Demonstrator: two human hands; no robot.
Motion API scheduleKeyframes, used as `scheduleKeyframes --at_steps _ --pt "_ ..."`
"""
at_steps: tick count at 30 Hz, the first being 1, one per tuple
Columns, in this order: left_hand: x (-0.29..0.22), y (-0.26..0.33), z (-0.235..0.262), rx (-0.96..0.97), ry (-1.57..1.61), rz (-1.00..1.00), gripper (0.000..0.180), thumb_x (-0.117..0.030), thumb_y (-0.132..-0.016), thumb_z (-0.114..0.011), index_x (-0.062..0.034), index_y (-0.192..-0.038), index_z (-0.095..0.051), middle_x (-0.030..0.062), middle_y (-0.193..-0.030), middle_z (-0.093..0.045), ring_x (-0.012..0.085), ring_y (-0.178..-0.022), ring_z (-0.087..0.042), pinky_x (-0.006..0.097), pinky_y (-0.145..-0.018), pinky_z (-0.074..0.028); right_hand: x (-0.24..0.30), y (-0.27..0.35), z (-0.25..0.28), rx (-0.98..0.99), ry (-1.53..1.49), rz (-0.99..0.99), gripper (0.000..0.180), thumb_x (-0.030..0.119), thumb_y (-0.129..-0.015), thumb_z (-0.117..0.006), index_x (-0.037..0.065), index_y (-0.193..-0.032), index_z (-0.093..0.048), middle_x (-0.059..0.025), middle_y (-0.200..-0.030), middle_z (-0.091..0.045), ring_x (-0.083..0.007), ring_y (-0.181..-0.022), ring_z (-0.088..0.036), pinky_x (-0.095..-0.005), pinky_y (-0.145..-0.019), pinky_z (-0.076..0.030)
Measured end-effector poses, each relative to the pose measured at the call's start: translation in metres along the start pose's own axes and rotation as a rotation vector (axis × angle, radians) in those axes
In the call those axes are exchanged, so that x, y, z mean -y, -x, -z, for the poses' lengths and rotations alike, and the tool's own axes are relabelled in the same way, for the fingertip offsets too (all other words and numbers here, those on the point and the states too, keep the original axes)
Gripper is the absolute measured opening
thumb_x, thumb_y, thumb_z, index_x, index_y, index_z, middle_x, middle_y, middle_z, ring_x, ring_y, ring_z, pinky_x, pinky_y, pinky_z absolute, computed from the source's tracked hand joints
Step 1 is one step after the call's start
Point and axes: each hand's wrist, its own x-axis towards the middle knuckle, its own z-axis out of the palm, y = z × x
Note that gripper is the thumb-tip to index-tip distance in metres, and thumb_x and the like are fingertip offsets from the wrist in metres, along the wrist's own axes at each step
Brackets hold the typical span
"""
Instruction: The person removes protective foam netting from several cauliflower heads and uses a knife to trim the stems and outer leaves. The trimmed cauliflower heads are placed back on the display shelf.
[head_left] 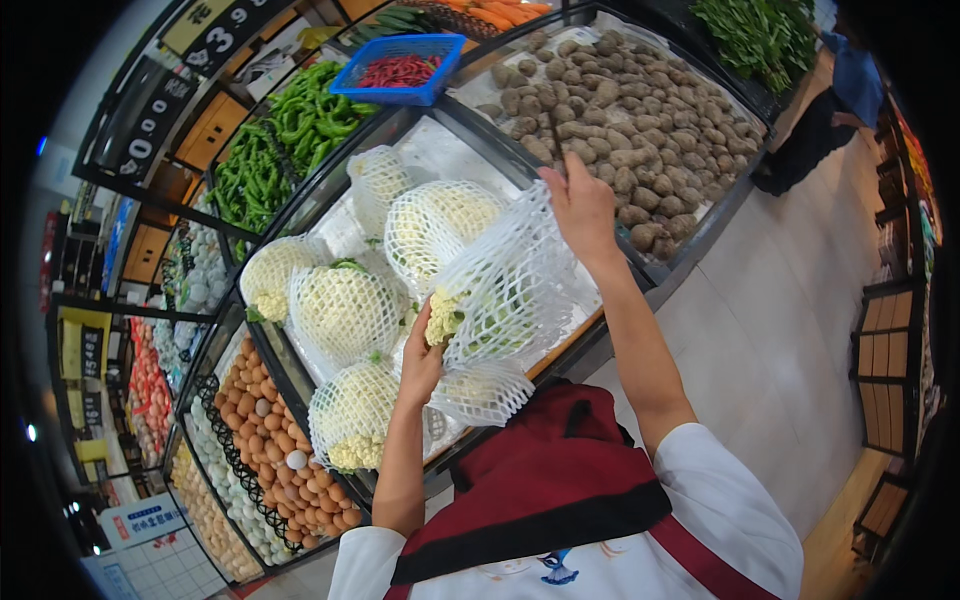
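My left hand is closed on a cauliflower, whose pale florets and some green show at the open end of a white foam net. Up and to the right, my right hand grips the other end of that net, which is stretched between both hands. A thin dark, blade-like thing sticks up from the right hand; its lower end is hidden by the fingers. Around my hands, several netted cauliflowers lie in a black-rimmed display bin with a white liner.
Potatoes or similar brown roots fill the bin at the far right. Green peppers and a blue basket of red chillies stand beyond. Brown eggs lie at the left. A grey tiled floor runs along the right.
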Motion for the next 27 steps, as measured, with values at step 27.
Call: scheduleKeyframes --at_steps 27 --pt "0.027 0.025 0.032 -0.415 1.077 0.55 0.035 -0.023 -0.097 -0.047 -0.0045 -0.126 -0.049 0.015 -0.127 -0.053 0.0343 -0.113 -0.055 0.053 -0.09 -0.049 0.04 0.065 -0.023 0.353 -0.889 -0.653 0.015 0.015 -0.088 -0.057 0.008 -0.096 -0.046 0.001 -0.081 -0.051 -0.0067 -0.069 -0.049 -0.0232 -0.059 -0.041"
